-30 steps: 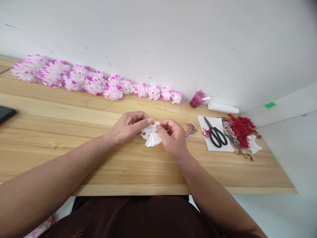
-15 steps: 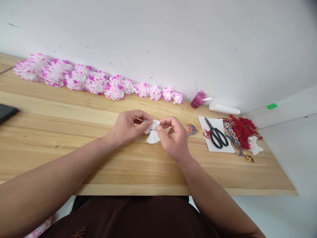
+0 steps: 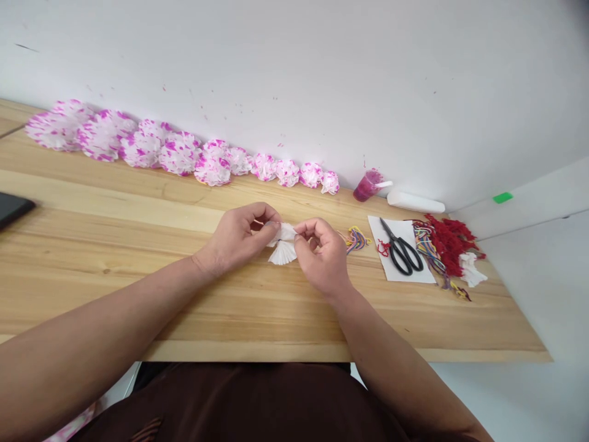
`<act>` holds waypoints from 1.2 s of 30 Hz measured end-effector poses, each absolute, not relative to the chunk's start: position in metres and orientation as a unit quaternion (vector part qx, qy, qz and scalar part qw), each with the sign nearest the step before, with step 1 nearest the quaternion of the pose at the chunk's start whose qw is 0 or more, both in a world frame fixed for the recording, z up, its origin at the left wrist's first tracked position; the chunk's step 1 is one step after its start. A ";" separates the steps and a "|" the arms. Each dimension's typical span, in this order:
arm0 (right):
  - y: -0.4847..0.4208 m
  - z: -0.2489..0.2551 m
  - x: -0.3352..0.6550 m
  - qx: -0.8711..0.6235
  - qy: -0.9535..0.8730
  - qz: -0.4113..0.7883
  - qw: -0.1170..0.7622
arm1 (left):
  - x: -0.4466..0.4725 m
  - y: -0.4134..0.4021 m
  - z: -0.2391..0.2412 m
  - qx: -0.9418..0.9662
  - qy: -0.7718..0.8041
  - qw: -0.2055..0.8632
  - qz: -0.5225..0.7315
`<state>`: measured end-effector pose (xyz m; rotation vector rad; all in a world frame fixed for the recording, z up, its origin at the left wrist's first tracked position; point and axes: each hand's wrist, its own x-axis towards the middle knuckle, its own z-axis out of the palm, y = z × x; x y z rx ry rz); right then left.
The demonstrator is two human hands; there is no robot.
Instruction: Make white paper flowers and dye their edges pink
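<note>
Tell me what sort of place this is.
Probably a craft workspace, perhaps in a home or small studio; which of these, I cannot tell. The signs are the row of ruffled pink-and-white pompoms, the black-handled scissors and the multicoloured strings.

A long, light-brown wooden tabletop (image 3: 257, 313) with streaky grain ran right up against a smooth, greyish-white wall (image 3: 294, 61), flecked with pink and dark specks (image 3: 280, 145)! Over on the right, a small bright-green strip (image 3: 502, 197) popped out, all under soft, pale light.
</note>
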<state>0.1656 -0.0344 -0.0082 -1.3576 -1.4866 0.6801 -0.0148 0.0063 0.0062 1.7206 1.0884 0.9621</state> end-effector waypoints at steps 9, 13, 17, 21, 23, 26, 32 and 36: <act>-0.033 -0.009 0.165 -0.541 -0.581 0.360 0.490 | -0.015 0.011 0.004 0.638 0.409 0.561 0.334; -0.033 -0.011 0.165 -0.540 -0.580 0.361 0.492 | -0.014 0.011 0.000 0.659 0.413 0.528 0.342; -0.036 -0.011 0.167 -0.520 -0.620 0.338 0.481 | -0.012 0.011 -0.002 0.665 0.414 0.504 0.363; -0.036 -0.005 0.169 -0.533 -0.626 0.319 0.471 | -0.013 0.012 -0.002 0.670 0.403 0.502 0.369; -0.034 -0.002 0.171 -0.544 -0.596 0.348 0.477 | -0.014 0.012 -0.002 0.686 0.401 0.483 0.367; -0.030 0.000 0.174 -0.555 -0.559 0.397 0.471 | -0.016 0.012 -0.002 0.725 0.397 0.430 0.363; -0.029 0.002 0.174 -0.566 -0.572 0.412 0.428 | -0.016 0.010 -0.001 0.784 0.359 0.364 0.352; -0.031 0.003 0.172 -0.573 -0.577 0.408 0.415 | -0.016 0.008 0.002 0.790 0.373 0.351 0.337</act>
